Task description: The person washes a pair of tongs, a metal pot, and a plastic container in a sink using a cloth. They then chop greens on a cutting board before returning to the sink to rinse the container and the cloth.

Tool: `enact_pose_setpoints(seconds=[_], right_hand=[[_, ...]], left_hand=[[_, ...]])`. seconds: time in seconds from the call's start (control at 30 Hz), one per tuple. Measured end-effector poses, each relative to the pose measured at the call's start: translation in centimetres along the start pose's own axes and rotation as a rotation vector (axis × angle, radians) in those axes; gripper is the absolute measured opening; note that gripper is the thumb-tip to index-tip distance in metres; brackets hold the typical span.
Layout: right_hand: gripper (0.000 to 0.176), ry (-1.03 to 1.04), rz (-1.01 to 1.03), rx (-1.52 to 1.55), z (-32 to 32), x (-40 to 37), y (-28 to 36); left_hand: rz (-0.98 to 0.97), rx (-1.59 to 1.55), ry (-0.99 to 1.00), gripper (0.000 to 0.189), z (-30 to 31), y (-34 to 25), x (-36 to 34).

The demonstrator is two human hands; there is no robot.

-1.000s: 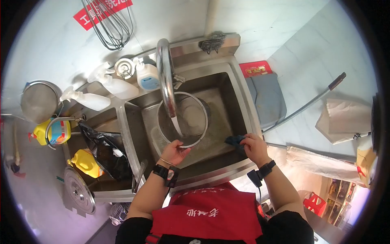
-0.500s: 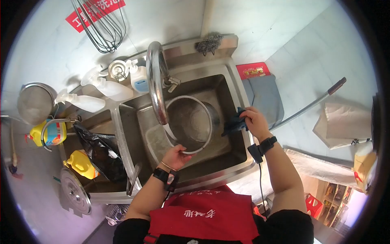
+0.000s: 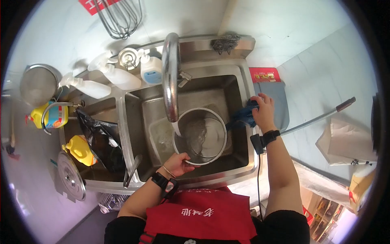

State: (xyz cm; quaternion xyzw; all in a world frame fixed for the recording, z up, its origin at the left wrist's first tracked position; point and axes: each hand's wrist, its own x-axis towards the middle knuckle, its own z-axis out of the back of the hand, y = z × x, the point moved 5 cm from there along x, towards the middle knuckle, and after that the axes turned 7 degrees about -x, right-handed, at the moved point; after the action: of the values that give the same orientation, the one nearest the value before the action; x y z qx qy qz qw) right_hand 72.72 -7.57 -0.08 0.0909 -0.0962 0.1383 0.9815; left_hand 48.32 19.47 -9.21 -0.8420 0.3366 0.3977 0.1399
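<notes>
A round metal pot (image 3: 217,142) is in the right-hand basin of the steel sink, tilted a little, with some water inside. My left hand (image 3: 180,164) grips its near rim, thumb over the edge. From the curved faucet (image 3: 171,81) a stream of water runs into the pot's left side. My right hand (image 3: 264,112) is at the sink's right edge, closed on a dark blue cloth (image 3: 243,116) that hangs over the edge into the basin.
The left basin holds a black plastic bag (image 3: 103,142) and a yellow bottle (image 3: 80,149). White spray bottles (image 3: 120,77) line the back ledge. A steel scrubber (image 3: 226,42) hangs behind the sink. A round lid (image 3: 71,175) leans at the left; a grey board (image 3: 272,101) stands right.
My right hand has moved up and outward with the cloth, onto the sink's right edge. The pot has shifted slightly with my left hand, and the water pooled in it shows more. The view has shifted too.
</notes>
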Motion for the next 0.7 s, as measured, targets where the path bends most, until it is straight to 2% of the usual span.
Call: enact_pose_setpoints(seconds=[0.13, 0.2, 0.23, 0.3, 0.33, 0.4, 0.43, 0.5, 0.6, 0.7], right_hand=[[0.042, 0.082, 0.399, 0.193, 2.3, 0.4, 9.5], [0.049, 0.269, 0.574, 0.227, 2.1, -0.3, 14.3], [0.049, 0.268, 0.578, 0.229, 1.6, -0.4, 15.5], [0.051, 0.423, 0.814, 0.147, -0.3, -1.6, 18.2], [0.051, 0.421, 0.814, 0.149, -0.6, -1.4, 19.0], [0.042, 0.706, 0.909, 0.044, -2.3, -1.7, 20.4], [0.042, 0.705, 0.909, 0.044, -2.9, -1.5, 20.9], [0.028, 0.84, 0.917, 0.059, -4.7, -1.8, 21.4], [0.019, 0.732, 0.979, 0.051, -5.1, -2.0, 21.7], [0.02, 0.679, 0.981, 0.083, -4.5, -1.9, 21.4]], left_hand=[[0.01, 0.08, -0.053, 0.03, -0.6, 0.4, -0.6], [0.009, 0.143, -0.07, 0.031, -1.3, 0.3, -0.8], [0.013, 0.212, -0.09, 0.032, -1.4, 0.4, -0.9], [0.021, 0.234, -0.072, 0.031, -1.5, 0.5, -0.7], [0.033, 0.257, -0.052, 0.031, -1.5, 0.6, -0.7], [0.038, 0.307, -0.055, 0.032, -1.6, 0.6, -0.6], [0.044, 0.355, -0.056, 0.033, -1.7, 0.5, -0.6], [0.055, 0.411, -0.062, 0.034, -2.1, 0.1, -0.7], [0.064, 0.475, -0.074, 0.034, -2.9, -0.3, -1.2], [0.07, 0.489, -0.062, 0.033, -2.9, -0.4, -1.1]])
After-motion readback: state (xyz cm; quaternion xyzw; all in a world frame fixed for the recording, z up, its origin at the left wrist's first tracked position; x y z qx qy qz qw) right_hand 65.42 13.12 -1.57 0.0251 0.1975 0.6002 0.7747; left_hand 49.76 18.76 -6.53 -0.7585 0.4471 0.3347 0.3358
